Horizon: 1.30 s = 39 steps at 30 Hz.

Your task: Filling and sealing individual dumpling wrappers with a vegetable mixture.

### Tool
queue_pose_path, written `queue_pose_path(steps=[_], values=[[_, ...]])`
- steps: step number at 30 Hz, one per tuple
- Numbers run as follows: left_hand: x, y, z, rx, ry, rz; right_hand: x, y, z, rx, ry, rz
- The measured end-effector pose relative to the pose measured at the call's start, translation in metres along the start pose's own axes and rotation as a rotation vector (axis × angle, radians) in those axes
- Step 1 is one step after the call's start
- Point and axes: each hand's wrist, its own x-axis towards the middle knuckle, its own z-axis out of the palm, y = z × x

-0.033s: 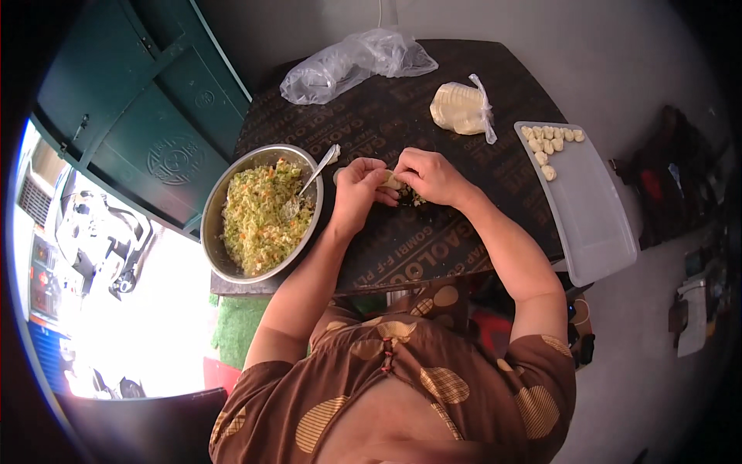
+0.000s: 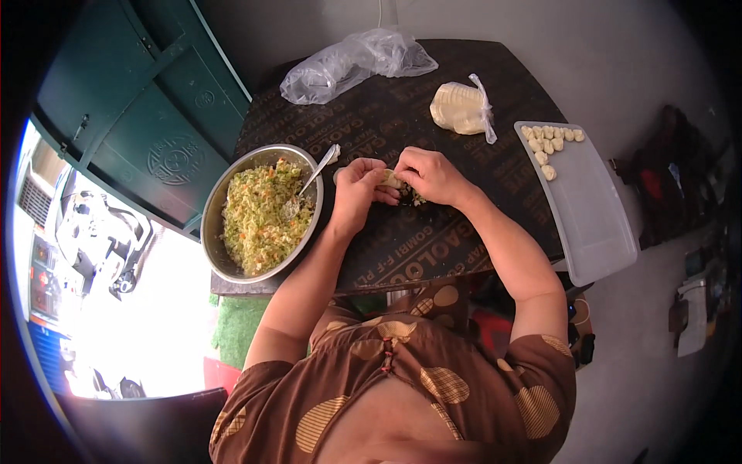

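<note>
the left hand (image 2: 357, 189) and the right hand (image 2: 430, 175) meet over the middle of the dark bench (image 2: 433, 247), both pinched around a small dumpling (image 2: 393, 181) held between the fingertips just above the bench top. the left hand cups it from below and the right hand closes over its upper edge; how far the seam is shut cannot be told, as the fingers hide most of it. the dumpling looks light and soft, a thin pale wrapper around a moist filling, so it probably tears or squeezes out if gripped hard; the safest hold seems to be on the rim of the wrapper, with the belly resting loosely in the curled fingers. just to the left stands a metal bowl (image 2: 219, 209) of chopped green and orange filling (image 2: 259, 220), a spoon (image 2: 313, 178) leaning in it with the handle toward the hands. to the right a white tray (image 2: 595, 224) carries a few finished dumplings (image 2: 547, 143) at its far end. beyond the hands lie a bagged stack of wrappers (image 2: 457, 107) and a crumpled clear plastic bag (image 2: 348, 66).
</note>
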Motion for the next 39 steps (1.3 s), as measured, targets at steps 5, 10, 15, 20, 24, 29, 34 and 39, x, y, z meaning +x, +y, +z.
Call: queue_pose_path(steps=[5,10,15,20,24,29,34,39], values=[[0.0,-0.001,-0.002,-0.147,0.027,-0.096,0.001,-0.002,0.0,-0.03,0.06,0.002],[0.002,-0.005,-0.004,-0.112,0.029,-0.049,0.0,-0.002,0.002,-0.027,0.038,0.004],[0.004,-0.009,-0.004,-0.032,0.016,-0.036,-0.001,-0.001,0.005,-0.042,0.015,-0.046],[0.003,-0.01,-0.002,0.153,0.016,0.017,0.0,-0.004,0.004,0.024,-0.007,0.013],[0.003,-0.011,0.0,0.162,0.019,0.057,0.001,-0.01,-0.001,0.072,-0.047,0.095],[0.003,-0.009,0.001,0.175,-0.017,0.091,0.0,-0.004,-0.001,0.045,-0.059,0.022],[0.001,-0.007,0.0,-0.01,0.026,0.029,0.001,-0.003,0.001,0.039,0.079,0.05],[0.001,-0.006,0.002,-0.054,0.038,-0.013,0.001,0.001,0.007,0.055,0.093,0.022]])
